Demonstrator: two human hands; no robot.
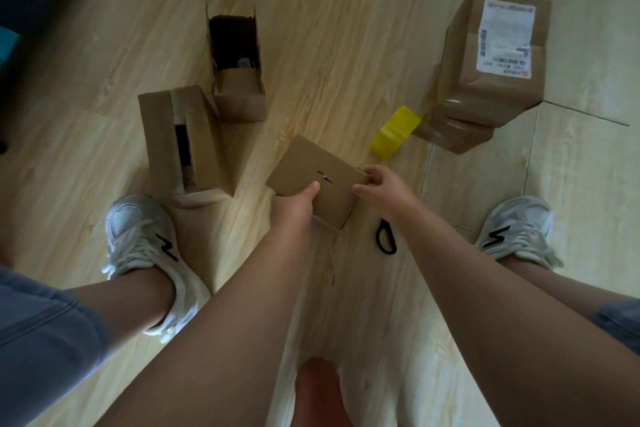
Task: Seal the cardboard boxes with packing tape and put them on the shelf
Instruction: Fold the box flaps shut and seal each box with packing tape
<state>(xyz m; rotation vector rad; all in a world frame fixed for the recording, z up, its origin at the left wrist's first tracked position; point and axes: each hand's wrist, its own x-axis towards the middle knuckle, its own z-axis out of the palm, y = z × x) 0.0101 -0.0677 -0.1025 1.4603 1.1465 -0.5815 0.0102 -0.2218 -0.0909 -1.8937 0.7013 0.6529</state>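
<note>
- labelled box [485, 80]: closed, on the floor at far right.
- two open boxes [187, 142]: on the floor at left.
- small box [301, 166]: centre, held by both hands.
- left hand [296, 208]: grip wraps the near edge, thumb on top.
- right hand [384, 191]: grip pinches the right corner.
- yellow tape roll [396, 132]: on the floor, just beyond the right hand.
- scissors [386, 239]: partly hidden under the right forearm.

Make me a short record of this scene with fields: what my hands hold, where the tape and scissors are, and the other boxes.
held: small box, top flaps closed
left hand: grips its near side, thumb on top
right hand: pinches its right edge
tape roll: yellow, on floor, beside labelled box
scissors: on floor by right forearm
other boxes: open box, half-open box, labelled box with tape
</note>
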